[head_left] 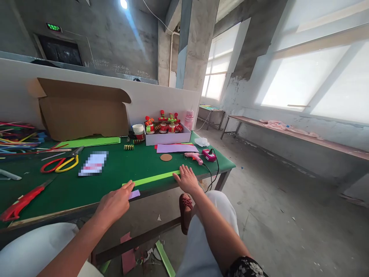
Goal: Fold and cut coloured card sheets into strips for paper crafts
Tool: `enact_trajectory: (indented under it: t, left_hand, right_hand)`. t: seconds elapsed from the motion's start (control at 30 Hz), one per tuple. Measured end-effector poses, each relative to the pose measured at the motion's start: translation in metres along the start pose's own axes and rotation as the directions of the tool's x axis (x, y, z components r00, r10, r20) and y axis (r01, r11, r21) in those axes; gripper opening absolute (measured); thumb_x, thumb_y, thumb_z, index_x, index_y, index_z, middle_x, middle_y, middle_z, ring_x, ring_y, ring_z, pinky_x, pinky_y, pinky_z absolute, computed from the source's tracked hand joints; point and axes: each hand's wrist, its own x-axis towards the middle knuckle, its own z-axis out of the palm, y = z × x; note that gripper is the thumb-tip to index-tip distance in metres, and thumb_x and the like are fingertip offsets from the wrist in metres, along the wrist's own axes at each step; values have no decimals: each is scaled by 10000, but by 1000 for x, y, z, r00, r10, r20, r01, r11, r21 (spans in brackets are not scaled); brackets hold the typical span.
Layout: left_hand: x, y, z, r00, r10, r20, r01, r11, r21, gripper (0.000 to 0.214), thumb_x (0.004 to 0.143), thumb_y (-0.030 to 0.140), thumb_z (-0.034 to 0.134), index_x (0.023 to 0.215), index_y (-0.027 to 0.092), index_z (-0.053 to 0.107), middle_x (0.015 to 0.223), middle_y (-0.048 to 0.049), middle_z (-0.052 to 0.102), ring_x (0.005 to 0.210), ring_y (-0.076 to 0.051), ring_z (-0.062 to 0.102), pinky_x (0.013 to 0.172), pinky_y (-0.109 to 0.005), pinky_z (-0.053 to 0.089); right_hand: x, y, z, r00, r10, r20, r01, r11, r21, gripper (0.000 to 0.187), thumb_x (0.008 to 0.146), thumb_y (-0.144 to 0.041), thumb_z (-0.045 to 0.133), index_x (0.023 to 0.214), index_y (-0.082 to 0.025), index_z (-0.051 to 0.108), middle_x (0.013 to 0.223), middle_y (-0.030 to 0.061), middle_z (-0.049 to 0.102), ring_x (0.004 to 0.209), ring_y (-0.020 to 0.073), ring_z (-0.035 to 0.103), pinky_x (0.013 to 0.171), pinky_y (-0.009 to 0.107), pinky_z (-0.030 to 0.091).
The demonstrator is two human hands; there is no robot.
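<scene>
A long green paper strip (155, 178) lies along the front edge of the green-topped table (109, 165). The fingers of my left hand (115, 202) reach forward and press on its left end; part of that hand's underside is hidden. At the strip's other end, my right hand (188, 180) rests flat with its fingers apart. A small purple paper piece (134, 194) pokes out beside my left fingers. Beyond the strip are a brown round disc (166, 157) and a pink glue gun (194, 157) with a cord.
Left lie red-and-yellow scissors (63, 162), a red-handled cutter (24, 201) and coloured sticks (17, 138). A white box (168, 139) of decorated cups, purple paper (176, 148), paper cups (138, 131) and a cardboard box (83, 109) stand behind. Paper scraps (128, 254) litter the floor.
</scene>
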Motion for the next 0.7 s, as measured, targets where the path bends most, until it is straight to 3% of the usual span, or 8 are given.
enact_trajectory:
  t: [0.07, 0.17, 0.27, 0.37, 0.43, 0.53, 0.63, 0.7]
  left_hand:
    - [-2, 6, -3, 1000, -11, 0, 11, 1000, 12, 713, 736, 64, 422, 1411, 241, 568, 1542, -57, 484, 1287, -260, 605, 949, -358, 556]
    - [-6, 13, -9, 999, -22, -23, 23, 999, 26, 707, 738, 42, 413, 1396, 241, 580, 1535, -65, 500, 1252, -256, 632, 953, -371, 552]
    - [-9, 23, -16, 997, -30, -65, 33, 999, 43, 653, 775, 38, 391, 1352, 244, 619, 1488, -84, 560, 1178, -268, 675, 933, -399, 558]
    - [-6, 42, -20, 992, -8, -129, 17, 998, 63, 573, 865, 67, 322, 1334, 184, 630, 1484, -158, 550, 1162, -326, 674, 925, -484, 554]
    - [0, 58, -19, 984, 52, -172, -40, 997, 72, 569, 897, 79, 300, 1384, 157, 584, 1538, -171, 478, 1287, -346, 587, 1022, -532, 494]
    - [11, 75, -10, 975, 126, -183, -115, 991, 74, 603, 873, 46, 339, 1445, 130, 512, 1540, -155, 480, 1420, -285, 461, 1148, -468, 398]
    - [15, 74, 1, 973, 146, -178, -135, 988, 73, 622, 853, 20, 333, 1454, 76, 483, 1521, -180, 494, 1416, -256, 470, 1156, -416, 397]
    - [10, 64, 6, 972, 141, -187, -128, 989, 79, 610, 856, 18, 311, 1436, 53, 499, 1511, -203, 496, 1422, -272, 459, 1160, -442, 393]
  right_hand:
    - [0, -10, 1, 997, 16, -70, -16, 1000, -4, 777, 1039, -575, 275, 1528, 23, 359, 1595, 242, 312, 1523, 336, 237, 1240, 515, 168]
    - [-2, -38, 9, 955, -267, -126, 272, 962, 22, 722, 1040, -558, 301, 1561, -58, 329, 1619, 176, 301, 1534, 292, 220, 1250, 503, 158]
    - [-6, -66, 15, 881, -472, -43, 474, 878, 66, 613, 1048, -517, 337, 1548, -164, 389, 1592, 103, 389, 1508, 275, 302, 1242, 504, 205]
    - [-9, -80, 14, 890, -453, 42, 450, 891, 66, 554, 1043, -495, 389, 1524, -223, 437, 1580, 73, 416, 1496, 307, 320, 1227, 537, 232]
    - [-9, -80, 11, 891, -448, 69, 446, 894, 45, 522, 1047, -451, 402, 1526, -245, 435, 1594, 67, 394, 1501, 315, 306, 1221, 553, 235]
    - [-8, -77, 8, 881, -464, 92, 464, 886, 16, 498, 1052, -350, 395, 1537, -240, 417, 1605, 66, 373, 1506, 305, 297, 1229, 540, 219]
    - [-6, -76, 9, 882, -461, 94, 462, 887, 10, 489, 1063, -323, 336, 1539, -246, 416, 1607, 57, 371, 1507, 294, 296, 1231, 526, 216]
    - [-5, -77, 10, 890, -446, 94, 447, 894, 14, 487, 1071, -342, 295, 1533, -263, 428, 1607, 45, 371, 1509, 294, 292, 1229, 528, 218]
